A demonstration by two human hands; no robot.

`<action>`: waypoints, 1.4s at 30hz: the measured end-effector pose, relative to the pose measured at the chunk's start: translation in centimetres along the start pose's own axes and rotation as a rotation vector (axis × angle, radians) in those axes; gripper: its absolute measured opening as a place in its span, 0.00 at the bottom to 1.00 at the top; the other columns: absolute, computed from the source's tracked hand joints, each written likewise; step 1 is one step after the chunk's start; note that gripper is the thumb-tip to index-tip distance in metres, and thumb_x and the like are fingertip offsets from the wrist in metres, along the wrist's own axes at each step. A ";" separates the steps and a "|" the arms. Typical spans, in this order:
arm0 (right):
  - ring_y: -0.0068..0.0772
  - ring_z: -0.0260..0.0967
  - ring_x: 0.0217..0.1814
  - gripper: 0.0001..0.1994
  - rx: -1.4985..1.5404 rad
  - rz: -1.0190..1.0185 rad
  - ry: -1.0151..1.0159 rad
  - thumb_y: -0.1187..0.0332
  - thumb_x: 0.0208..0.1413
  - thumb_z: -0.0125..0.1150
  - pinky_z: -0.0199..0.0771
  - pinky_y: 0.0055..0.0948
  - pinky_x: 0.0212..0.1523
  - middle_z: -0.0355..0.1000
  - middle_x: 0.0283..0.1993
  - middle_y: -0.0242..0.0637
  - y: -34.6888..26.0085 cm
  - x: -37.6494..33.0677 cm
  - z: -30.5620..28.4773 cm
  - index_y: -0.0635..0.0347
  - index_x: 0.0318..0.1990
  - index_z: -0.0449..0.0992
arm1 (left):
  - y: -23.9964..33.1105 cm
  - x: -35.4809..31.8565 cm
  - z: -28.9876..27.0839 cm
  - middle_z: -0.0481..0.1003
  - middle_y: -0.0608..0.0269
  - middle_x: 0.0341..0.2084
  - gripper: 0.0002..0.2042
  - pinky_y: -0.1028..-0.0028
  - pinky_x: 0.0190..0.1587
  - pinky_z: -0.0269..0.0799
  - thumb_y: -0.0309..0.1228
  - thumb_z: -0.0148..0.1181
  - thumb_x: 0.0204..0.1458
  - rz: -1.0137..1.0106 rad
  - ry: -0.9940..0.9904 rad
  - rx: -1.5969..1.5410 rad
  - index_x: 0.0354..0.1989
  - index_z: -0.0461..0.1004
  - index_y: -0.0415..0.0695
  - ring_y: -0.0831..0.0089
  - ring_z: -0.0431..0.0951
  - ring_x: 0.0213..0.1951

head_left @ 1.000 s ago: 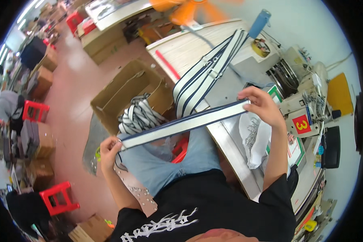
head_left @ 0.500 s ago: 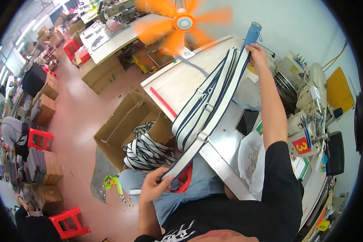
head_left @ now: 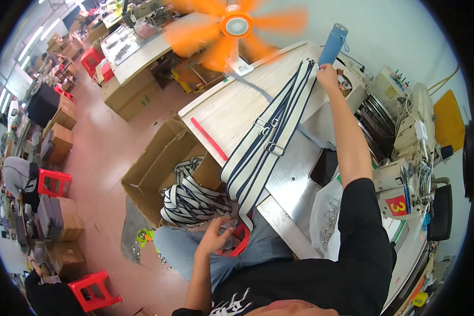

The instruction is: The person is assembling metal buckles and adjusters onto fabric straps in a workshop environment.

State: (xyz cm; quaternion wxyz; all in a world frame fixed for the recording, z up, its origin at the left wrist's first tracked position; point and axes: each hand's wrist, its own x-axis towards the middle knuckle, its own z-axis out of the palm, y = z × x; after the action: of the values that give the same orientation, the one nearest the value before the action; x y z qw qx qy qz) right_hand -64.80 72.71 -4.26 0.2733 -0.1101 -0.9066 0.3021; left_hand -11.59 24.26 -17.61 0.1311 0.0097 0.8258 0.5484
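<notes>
Noted at far end of straps point(head_left: 286, 129), by bottle point(head_left: 334, 45): right hand point(head_left: 328, 78), hold unclear. Noted beside near end: left hand point(head_left: 214, 236), loosely parted.

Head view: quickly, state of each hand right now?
Left hand: partly open, nothing visible in its grip.
Right hand: curled at the striped straps; whether it holds any cannot be told.

Around the striped straps point(head_left: 289, 129), the pale worktop point(head_left: 229, 113) offers a bare lane at 10 o'clock, bounded by a red strip point(head_left: 209, 139) at 9 and an orange fan point(head_left: 237, 25) at 11. A blue bottle point(head_left: 333, 46) blocks 1, just beyond the right hand point(head_left: 327, 78); a sewing machine point(head_left: 392, 178) walls off 3 to 4. A metal plate point(head_left: 289, 197) leaves room toward 5, short of a white bag point(head_left: 318, 210).
</notes>
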 end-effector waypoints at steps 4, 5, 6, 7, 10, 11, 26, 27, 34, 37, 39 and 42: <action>0.37 0.79 0.49 0.17 0.359 0.092 -0.235 0.72 0.56 0.56 0.77 0.35 0.48 0.81 0.45 0.41 0.7 -4.6 -3.2 0.63 0.52 0.80 | -8.0 -0.4 -1.4 0.82 0.48 0.47 0.16 0.62 0.57 0.76 0.34 0.63 0.60 -0.177 -0.228 0.098 0.51 0.80 0.38 0.58 0.82 0.52; 0.32 0.79 0.49 0.16 0.500 0.138 -0.358 0.72 0.58 0.56 0.77 0.32 0.47 0.81 0.45 0.37 -0.4 -6.4 -4.0 0.63 0.52 0.80 | -9.3 0.0 -2.1 0.83 0.49 0.47 0.15 0.63 0.57 0.76 0.34 0.63 0.60 -0.173 -0.276 0.128 0.51 0.81 0.38 0.60 0.82 0.53; 0.29 0.78 0.49 0.15 0.593 0.136 -0.425 0.71 0.61 0.56 0.77 0.30 0.47 0.80 0.46 0.36 -3.1 -9.5 -4.8 0.62 0.53 0.80 | -10.3 0.2 -3.4 0.83 0.50 0.46 0.16 0.64 0.57 0.76 0.33 0.62 0.60 -0.215 -0.329 0.108 0.53 0.81 0.39 0.64 0.82 0.52; 0.26 0.77 0.49 0.14 0.676 0.136 -0.483 0.71 0.63 0.56 0.76 0.28 0.47 0.79 0.47 0.34 -6.0 -12.4 -7.6 0.62 0.53 0.80 | -11.0 0.0 -4.0 0.84 0.52 0.43 0.15 0.65 0.54 0.77 0.32 0.62 0.58 -0.186 -0.181 -0.026 0.51 0.82 0.39 0.67 0.82 0.47; 0.26 0.77 0.47 0.11 0.701 0.112 -0.665 0.67 0.68 0.57 0.75 0.27 0.49 0.79 0.47 0.34 -10.2 -18.5 -14.8 0.62 0.52 0.79 | -15.5 4.1 -7.1 0.84 0.51 0.34 0.12 0.65 0.42 0.79 0.29 0.61 0.53 -0.236 -0.016 0.005 0.42 0.82 0.36 0.68 0.82 0.36; 0.26 0.77 0.46 0.11 0.747 0.087 -0.748 0.67 0.69 0.57 0.74 0.26 0.49 0.78 0.45 0.34 -11.9 -20.7 -15.8 0.62 0.52 0.79 | -17.8 4.5 -8.5 0.83 0.50 0.32 0.12 0.66 0.41 0.80 0.30 0.61 0.53 -0.279 0.071 0.045 0.42 0.82 0.36 0.67 0.83 0.34; 0.26 0.79 0.42 0.08 0.807 0.254 -1.196 0.73 0.69 0.59 0.80 0.28 0.46 0.80 0.40 0.38 -16.9 -50.1 -23.6 0.66 0.51 0.78 | -20.8 6.8 -11.2 0.79 0.47 0.49 0.15 0.61 0.57 0.75 0.28 0.61 0.50 -0.243 0.600 -0.013 0.46 0.85 0.41 0.51 0.81 0.49; 0.26 0.79 0.42 0.08 0.788 0.284 -1.195 0.73 0.70 0.59 0.80 0.28 0.46 0.80 0.40 0.37 -16.1 -52.2 -22.6 0.66 0.50 0.78 | -19.8 6.8 -11.1 0.79 0.46 0.48 0.12 0.60 0.58 0.74 0.28 0.61 0.50 -0.272 0.712 -0.018 0.42 0.86 0.42 0.50 0.80 0.51; 0.26 0.80 0.42 0.08 0.721 0.158 -1.560 0.72 0.70 0.59 0.78 0.27 0.47 0.81 0.39 0.37 -15.1 -57.8 -19.9 0.66 0.50 0.78 | -22.5 3.3 -14.8 0.71 0.40 0.63 0.24 0.53 0.70 0.64 0.38 0.60 0.51 -0.736 0.738 0.238 0.58 0.82 0.48 0.41 0.66 0.67; 0.25 0.79 0.41 0.08 0.710 0.181 -1.465 0.72 0.70 0.58 0.78 0.27 0.45 0.81 0.37 0.37 -13.6 -57.3 -18.7 0.66 0.50 0.79 | -22.3 2.2 -14.7 0.80 0.42 0.53 0.20 0.58 0.64 0.72 0.34 0.59 0.50 -0.682 0.859 0.174 0.51 0.86 0.45 0.47 0.77 0.59; 0.25 0.79 0.40 0.08 0.676 0.159 -1.363 0.72 0.70 0.58 0.78 0.28 0.45 0.81 0.37 0.37 -13.7 -56.4 -18.1 0.66 0.49 0.79 | -21.8 1.7 -14.3 0.84 0.41 0.42 0.17 0.63 0.55 0.79 0.33 0.61 0.49 -0.565 0.953 0.165 0.44 0.88 0.42 0.50 0.86 0.47; 0.25 0.79 0.40 0.08 0.679 0.135 -1.329 0.72 0.70 0.58 0.78 0.27 0.45 0.81 0.37 0.37 -14.9 -55.5 -17.5 0.66 0.48 0.79 | -21.6 0.3 -14.1 0.86 0.44 0.41 0.16 0.65 0.50 0.81 0.32 0.63 0.49 -0.516 0.935 0.015 0.43 0.87 0.38 0.55 0.87 0.42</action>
State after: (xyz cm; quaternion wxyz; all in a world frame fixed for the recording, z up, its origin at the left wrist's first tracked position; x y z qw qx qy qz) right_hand -9.56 49.20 -7.33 -0.3320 0.1303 -0.7291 0.5842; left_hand -12.32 2.99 -32.21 -0.1204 -0.4379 0.7757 0.4382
